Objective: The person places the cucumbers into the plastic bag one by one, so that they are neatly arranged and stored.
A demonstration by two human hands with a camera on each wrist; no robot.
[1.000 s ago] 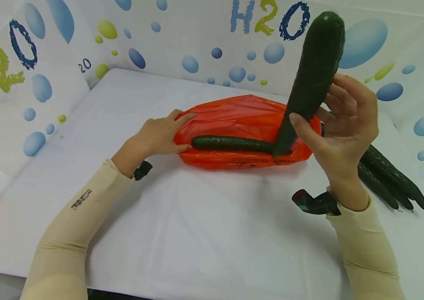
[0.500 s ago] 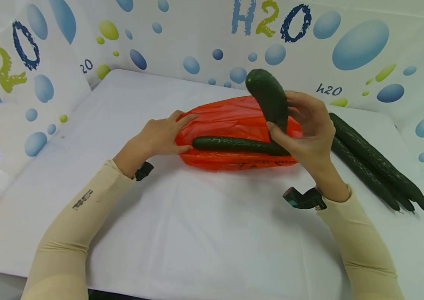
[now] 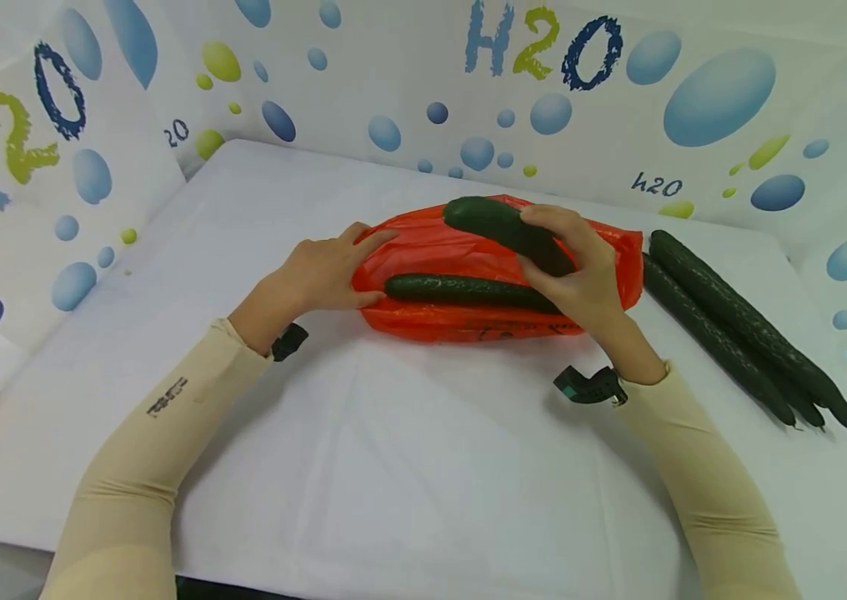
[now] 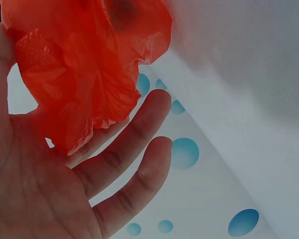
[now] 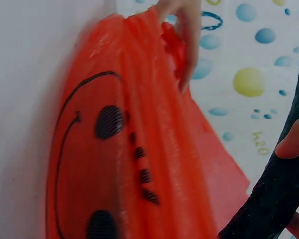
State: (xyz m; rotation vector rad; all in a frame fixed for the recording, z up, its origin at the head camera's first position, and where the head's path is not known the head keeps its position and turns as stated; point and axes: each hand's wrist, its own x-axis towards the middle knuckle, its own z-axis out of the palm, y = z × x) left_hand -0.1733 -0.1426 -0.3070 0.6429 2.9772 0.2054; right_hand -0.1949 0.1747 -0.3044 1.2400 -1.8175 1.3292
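A red plastic bag (image 3: 431,323) lies on the white table, its mouth spread wide. One dark green cucumber (image 3: 468,290) lies lengthwise inside it. My left hand (image 3: 322,268) is at the bag's left end, thumb and fingers spread apart against the film; in the left wrist view the bag film (image 4: 79,74) sits between thumb and loosely bent fingers. With thumb and fingertips my right hand (image 3: 581,271) grips a second cucumber (image 3: 487,215) above the bag's opening, slanting down to the right. The right hand hides its lower end. The right wrist view shows this cucumber (image 5: 284,184) too.
Three more cucumbers (image 3: 739,321) lie together on the table's right side, tips toward the front. The white table (image 3: 423,467) backs onto a wall sheet (image 3: 393,92) printed with blue and green drops.
My right hand has brought its cucumber left and down over the bag, tilting it from nearly upright to a low slant. My left hand stays at the bag's left end.
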